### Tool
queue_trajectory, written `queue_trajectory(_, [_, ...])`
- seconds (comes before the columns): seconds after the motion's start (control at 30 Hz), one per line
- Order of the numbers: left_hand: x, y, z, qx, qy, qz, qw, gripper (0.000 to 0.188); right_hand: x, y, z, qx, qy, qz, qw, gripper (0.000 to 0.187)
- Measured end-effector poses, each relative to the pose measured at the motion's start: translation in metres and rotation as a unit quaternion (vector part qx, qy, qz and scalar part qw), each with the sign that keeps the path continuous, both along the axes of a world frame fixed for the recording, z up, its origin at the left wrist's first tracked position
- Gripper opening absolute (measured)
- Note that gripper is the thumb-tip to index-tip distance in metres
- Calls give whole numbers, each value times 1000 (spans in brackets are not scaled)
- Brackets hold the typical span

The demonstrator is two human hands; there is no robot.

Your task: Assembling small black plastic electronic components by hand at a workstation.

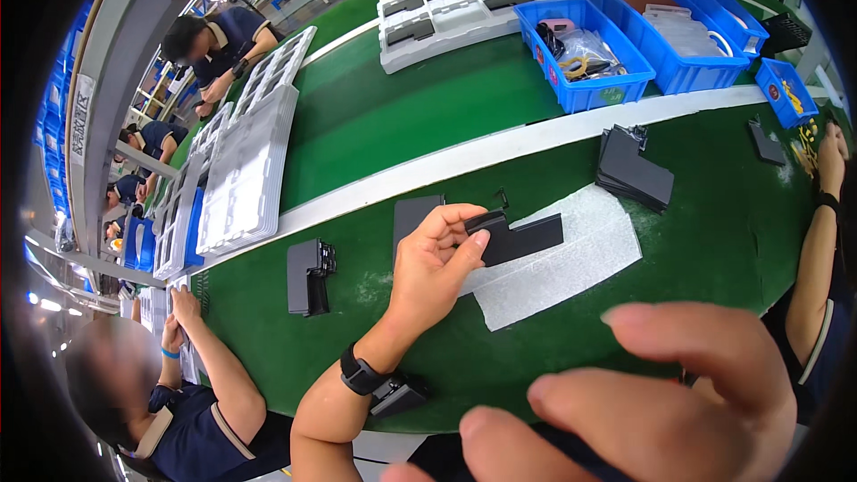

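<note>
Left hand (428, 275) pinches matte-black L-shaped piece (531, 239), long axis rightward; right hand (652, 411), spread, nearer green table (732, 232)'s near edge

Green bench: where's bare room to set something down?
Bare patches: the green mat between the white sheet and the far-right arm; the green strip between the pale trays and blue bin. Crowded: around the left hand, which holds a dark part between dark stacks.

Smooth matt black piece (528, 240), looking like plastic, white sheet (558, 281) with rough, paper-like surface, dull black stack (634, 167) near the far edge of the matt green table (719, 232), smooth white rail (411, 161) along this edge, blue bins (576, 92) of glossy plastic beyond.
</note>
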State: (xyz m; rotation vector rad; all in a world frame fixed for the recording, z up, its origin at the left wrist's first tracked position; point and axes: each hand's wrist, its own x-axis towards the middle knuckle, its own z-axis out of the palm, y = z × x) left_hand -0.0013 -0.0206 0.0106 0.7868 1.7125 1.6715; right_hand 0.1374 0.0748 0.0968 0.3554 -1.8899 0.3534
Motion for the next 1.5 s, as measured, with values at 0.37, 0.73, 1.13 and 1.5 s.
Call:
queue_trajectory(0.37, [1, 2, 2, 8, 13, 9, 1000, 23, -11, -30, 4, -50, 1, 37, 998, 23])
queue_trajectory(0.73, [2, 2, 1, 8, 20, 7, 1000, 22, -13, -51, 12, -95, -7, 57, 994, 21])
queue_trajectory(1.13, [5, 2, 6, 5, 0, 8, 1000, 25, 20, -27, 35, -80, -102, 40, 991, 22])
queue_trajectory(1.5, [4, 1, 3, 10, -5, 20, 1000, 26, 33, -21, 42, 31, -134, 39, 990, 23])
